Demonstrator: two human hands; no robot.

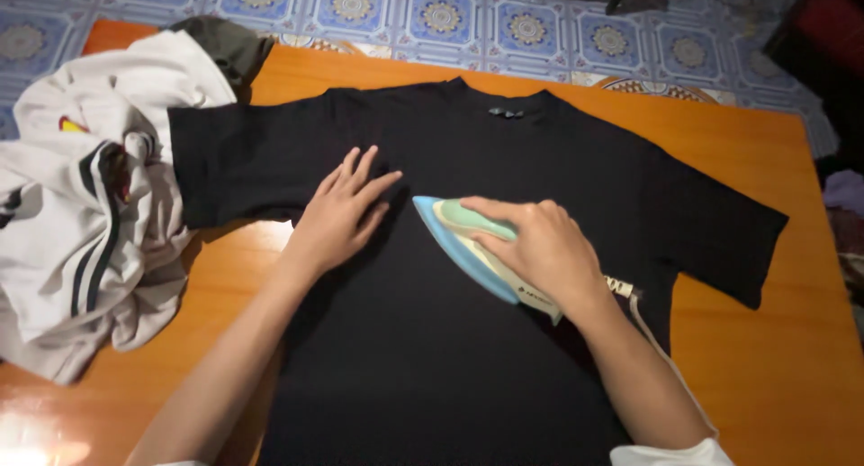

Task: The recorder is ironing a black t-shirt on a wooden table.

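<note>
A black T-shirt (432, 340) lies spread flat on an orange wooden table (765, 358), collar pointing away from me. My left hand (342, 210) rests flat on the shirt's chest, fingers apart, pressing the cloth. My right hand (540, 246) grips the handle of a blue and pale green iron (454, 237). The iron sits on the shirt just right of my left hand, its tip pointing up and to the left. Its pale cord (652, 331) trails down along my right forearm.
A heap of white clothes with dark stripes (81, 205) covers the table's left end, with a dark green garment (229, 43) behind it. Blue patterned floor tiles (432, 16) lie beyond the table. Dark objects stand at the far right.
</note>
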